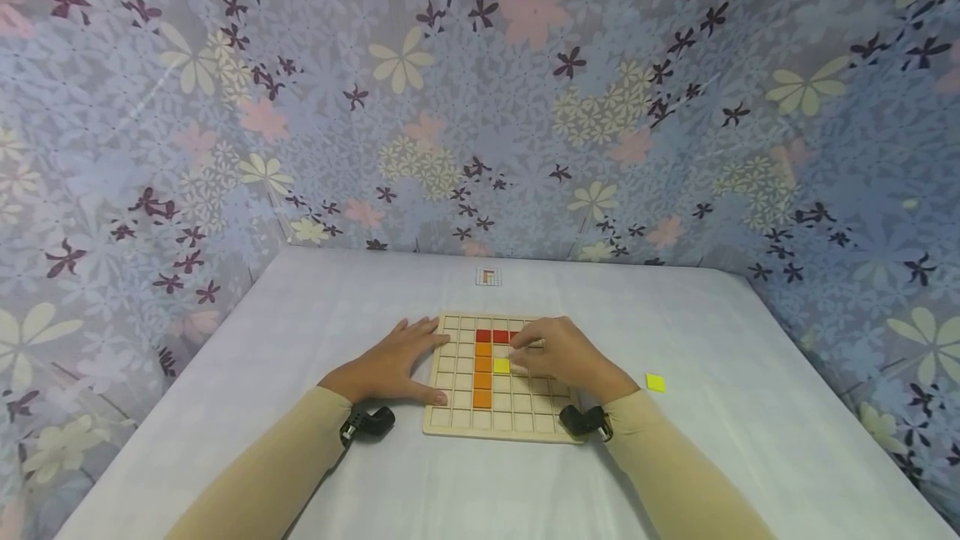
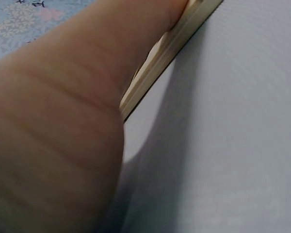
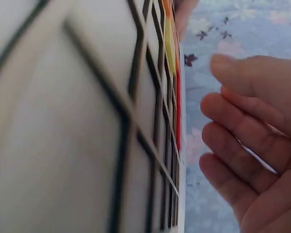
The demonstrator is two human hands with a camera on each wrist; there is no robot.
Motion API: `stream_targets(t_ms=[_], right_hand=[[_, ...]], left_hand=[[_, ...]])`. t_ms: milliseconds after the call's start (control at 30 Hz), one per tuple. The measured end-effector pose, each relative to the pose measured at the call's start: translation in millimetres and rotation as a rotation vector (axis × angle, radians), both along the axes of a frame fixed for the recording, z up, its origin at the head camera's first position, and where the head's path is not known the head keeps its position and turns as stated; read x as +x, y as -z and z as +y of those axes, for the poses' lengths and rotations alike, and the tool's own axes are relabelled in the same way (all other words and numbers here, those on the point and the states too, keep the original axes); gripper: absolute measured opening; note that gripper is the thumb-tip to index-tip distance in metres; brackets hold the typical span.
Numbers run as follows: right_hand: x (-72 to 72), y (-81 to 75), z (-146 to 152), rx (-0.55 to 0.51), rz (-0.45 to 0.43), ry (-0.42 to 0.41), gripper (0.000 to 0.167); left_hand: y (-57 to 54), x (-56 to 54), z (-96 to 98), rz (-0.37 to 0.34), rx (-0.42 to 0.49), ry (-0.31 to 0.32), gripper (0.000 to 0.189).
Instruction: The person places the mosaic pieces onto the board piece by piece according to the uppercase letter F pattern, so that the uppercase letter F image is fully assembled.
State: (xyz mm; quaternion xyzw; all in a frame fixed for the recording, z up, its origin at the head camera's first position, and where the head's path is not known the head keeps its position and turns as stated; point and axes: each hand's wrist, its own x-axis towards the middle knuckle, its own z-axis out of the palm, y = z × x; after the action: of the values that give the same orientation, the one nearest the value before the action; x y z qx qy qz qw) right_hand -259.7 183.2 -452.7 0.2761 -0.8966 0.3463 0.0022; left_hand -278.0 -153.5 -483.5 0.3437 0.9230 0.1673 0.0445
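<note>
A pale wooden grid board [image 1: 525, 423] lies in the middle of the table in the head view. Red tiles [image 1: 500, 337] form a row near its top, partly covered by the right hand, and a column of orange tiles [image 1: 482, 380] runs below. One yellow tile [image 1: 501, 366] sits beside that column. My left hand [image 1: 390, 361] rests at the board's left edge, fingers and thumb spread. Over the right half of the grid is my right hand [image 1: 562, 357], close to the yellow tile. The right wrist view shows its fingers [image 3: 233, 141] loosely bent with nothing between them.
A loose yellow tile [image 1: 656, 382] lies on the white tabletop, right of the board. Behind the board is a small printed card [image 1: 489, 277] with a coloured grid pattern. Floral cloth [image 1: 480, 107] hangs behind the table.
</note>
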Motion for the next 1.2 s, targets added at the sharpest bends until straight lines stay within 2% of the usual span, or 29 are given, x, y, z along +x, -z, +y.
stream_targets(t_ms=[233,467,600,767,867,1033,1200], right_hand=[[7.4,-1.4,42.0,-0.054,0.044,0.151,0.02],[17.6,2.4,93.6,-0.032,0.09,0.262,0.022],[27.9,3.6,120.4,-0.01,0.077,0.319,0.024],[41.5,4.5,146.2,0.025,0.014,0.389,0.03],[47.7,4.8,158.0,0.042,-0.018,0.409,0.035],[58.8,8.0,177.5,0.051,-0.047,0.395,0.041],[69.1,13.1,193.8,0.062,-0.039,0.367,0.043]], left_hand=[[1.8,-1.6,-1.2,0.009,0.02,0.012,0.114],[-1.2,0.0,-0.9,-0.006,0.017,0.012,0.116],[-0.7,-0.4,-0.2,-0.009,0.018,0.011,0.115],[-2.9,0.2,-0.1,-0.015,0.007,-0.002,0.115],[-3.5,0.7,-1.3,-0.015,0.005,-0.007,0.116],[-3.2,2.1,-1.1,-0.019,0.015,-0.001,0.116],[-4.4,3.3,1.1,-0.016,0.012,0.002,0.114]])
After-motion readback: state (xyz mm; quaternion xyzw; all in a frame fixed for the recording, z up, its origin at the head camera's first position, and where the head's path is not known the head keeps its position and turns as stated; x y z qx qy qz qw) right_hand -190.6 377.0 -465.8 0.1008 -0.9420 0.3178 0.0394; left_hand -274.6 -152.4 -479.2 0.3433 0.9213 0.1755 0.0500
